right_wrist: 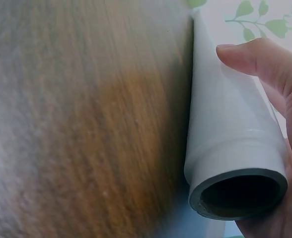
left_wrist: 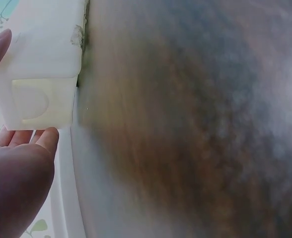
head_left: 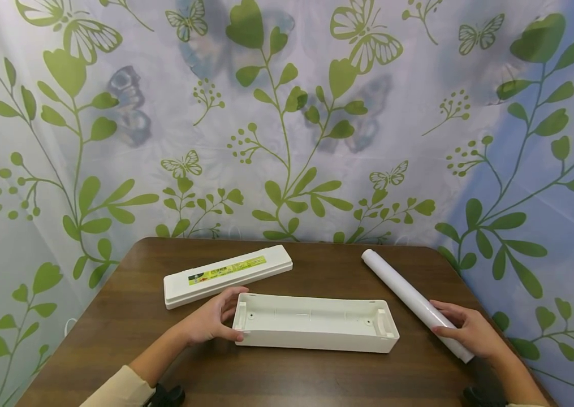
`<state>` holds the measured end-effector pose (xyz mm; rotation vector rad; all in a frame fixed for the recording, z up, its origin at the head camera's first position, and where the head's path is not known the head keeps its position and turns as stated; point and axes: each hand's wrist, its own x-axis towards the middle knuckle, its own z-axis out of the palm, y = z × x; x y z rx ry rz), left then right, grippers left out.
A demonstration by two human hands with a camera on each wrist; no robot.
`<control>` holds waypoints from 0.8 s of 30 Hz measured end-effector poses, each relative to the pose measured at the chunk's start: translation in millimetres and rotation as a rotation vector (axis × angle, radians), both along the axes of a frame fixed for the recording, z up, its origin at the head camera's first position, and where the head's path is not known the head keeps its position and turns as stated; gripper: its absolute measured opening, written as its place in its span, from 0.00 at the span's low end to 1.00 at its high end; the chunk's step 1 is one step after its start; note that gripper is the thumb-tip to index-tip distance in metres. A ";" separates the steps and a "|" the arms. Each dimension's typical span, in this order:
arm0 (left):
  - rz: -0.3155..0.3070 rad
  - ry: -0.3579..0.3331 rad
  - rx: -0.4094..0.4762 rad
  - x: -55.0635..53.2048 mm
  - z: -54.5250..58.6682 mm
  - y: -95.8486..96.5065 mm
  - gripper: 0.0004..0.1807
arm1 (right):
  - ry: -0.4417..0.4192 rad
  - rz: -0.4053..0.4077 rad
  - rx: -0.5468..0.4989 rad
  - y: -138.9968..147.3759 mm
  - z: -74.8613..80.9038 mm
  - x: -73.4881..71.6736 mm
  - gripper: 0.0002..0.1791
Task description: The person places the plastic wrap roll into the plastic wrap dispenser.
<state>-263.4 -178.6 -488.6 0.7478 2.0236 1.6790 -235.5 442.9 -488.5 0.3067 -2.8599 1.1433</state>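
A long white plastic box (head_left: 312,340), open at the top, lies across the middle of the table. My left hand (head_left: 214,317) grips its left end, thumb on the near side and the other fingers toward the back corner. The left wrist view shows the thumb and fingers on opposite sides of the box's end (left_wrist: 46,44). On the right, a white roll of cling film (head_left: 405,287) lies slanted on the tabletop. My right hand (head_left: 470,329) holds its near end, thumb on one side and fingers across the other. Its hollow tube end (right_wrist: 235,196) faces the right wrist camera.
Behind the box, to the left, lies a long white lid (head_left: 277,257) with a yellow-green label. The brown wooden table (head_left: 287,376) ends at a hanging curtain (head_left: 287,141) printed with leaves and butterflies.
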 end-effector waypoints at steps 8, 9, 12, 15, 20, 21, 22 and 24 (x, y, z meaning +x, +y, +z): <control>-0.012 -0.008 0.005 -1.5 -0.1 -0.8 0.56 | 0.047 -0.014 0.010 -2.4 -1.8 0.9 0.35; -0.012 -0.008 0.006 -1.7 -0.2 -0.8 0.56 | 0.050 -0.017 0.011 -2.6 -2.1 0.9 0.35; -0.017 -0.012 0.008 -2.1 0.2 -0.9 0.55 | 0.057 -0.022 0.012 -3.7 -2.4 1.2 0.34; -0.024 -0.010 0.011 -2.0 0.3 -1.1 0.55 | 0.065 -0.023 0.018 -5.6 -2.6 1.3 0.34; -0.030 0.003 0.008 -2.5 0.3 -1.1 0.55 | 0.086 -0.032 0.032 -9.7 -2.5 0.8 0.33; -0.032 0.006 0.007 -2.5 0.4 -1.1 0.55 | 0.090 -0.033 0.035 -10.5 -2.4 0.5 0.33; -0.032 0.007 0.006 -2.6 0.4 -1.2 0.55 | 0.091 -0.033 0.037 -11.4 -2.4 0.1 0.33; -0.034 0.008 0.003 -2.7 0.6 -1.4 0.55 | 0.094 -0.034 0.038 -13.0 -2.5 -0.8 0.33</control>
